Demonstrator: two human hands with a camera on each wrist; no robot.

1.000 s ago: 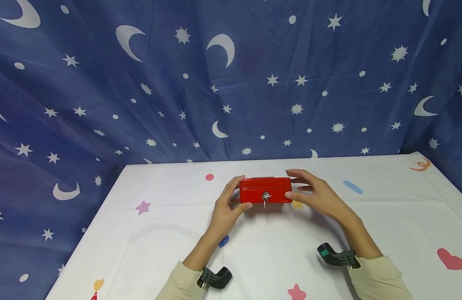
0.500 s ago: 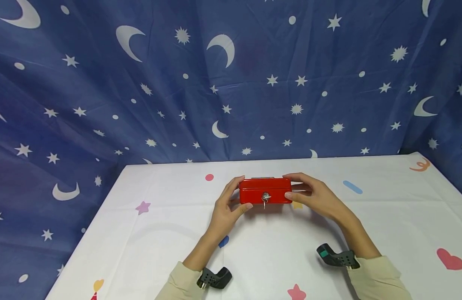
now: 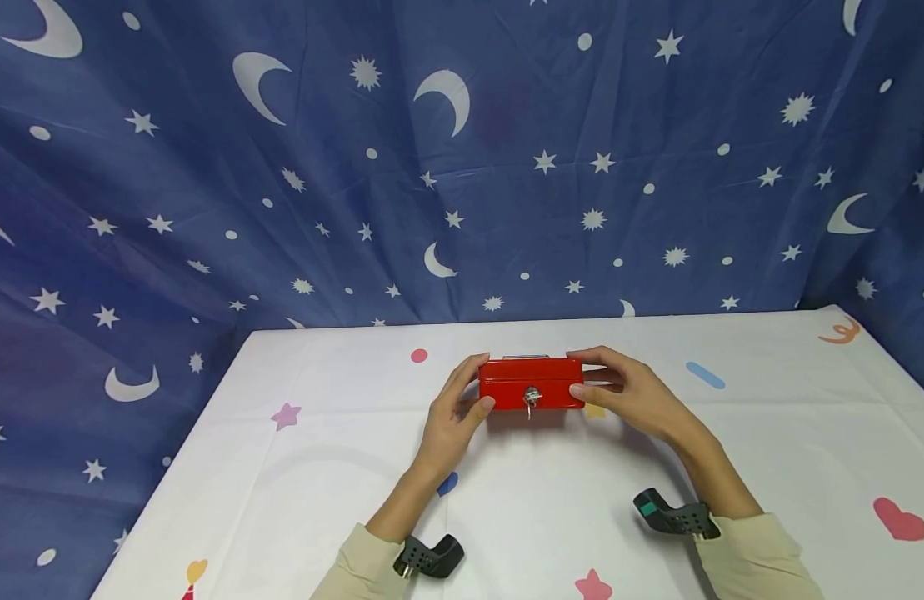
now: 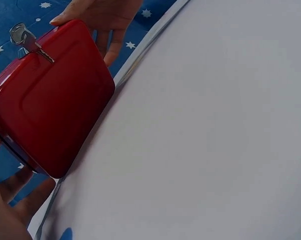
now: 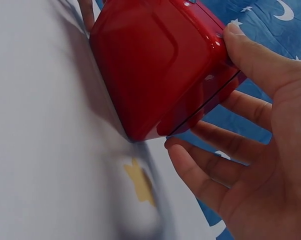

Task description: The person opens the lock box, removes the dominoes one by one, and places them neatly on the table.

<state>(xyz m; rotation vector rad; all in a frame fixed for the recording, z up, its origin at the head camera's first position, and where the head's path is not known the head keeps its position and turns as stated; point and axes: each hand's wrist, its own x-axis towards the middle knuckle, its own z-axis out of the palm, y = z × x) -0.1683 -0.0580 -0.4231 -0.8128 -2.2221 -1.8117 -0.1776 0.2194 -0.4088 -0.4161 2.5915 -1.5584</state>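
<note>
A small red cash box (image 3: pixel 531 384) is held between both hands, with its lid down and a shadow under it. In the front lock sits a key (image 3: pixel 531 395), and another key hangs from it. My left hand (image 3: pixel 448 429) grips the box's left end, thumb at the front corner and fingers round the side. At the opposite end my right hand (image 3: pixel 632 393) grips it, thumb on the front and fingers along the side and top. In the left wrist view the box's embossed underside (image 4: pixel 60 95) shows, so it appears raised off the table.
A white tablecloth (image 3: pixel 342 475) printed with coloured shapes covers the table. Behind it hangs a dark blue curtain (image 3: pixel 506 208) with moons and stars. Black wrist devices sit at both sleeves, one on the left (image 3: pixel 430 557) and one on the right (image 3: pixel 675 515).
My left thumb has shifted up along the front corner of the cash box. The right forefinger has come down onto its top edge. The box has hardly moved.
</note>
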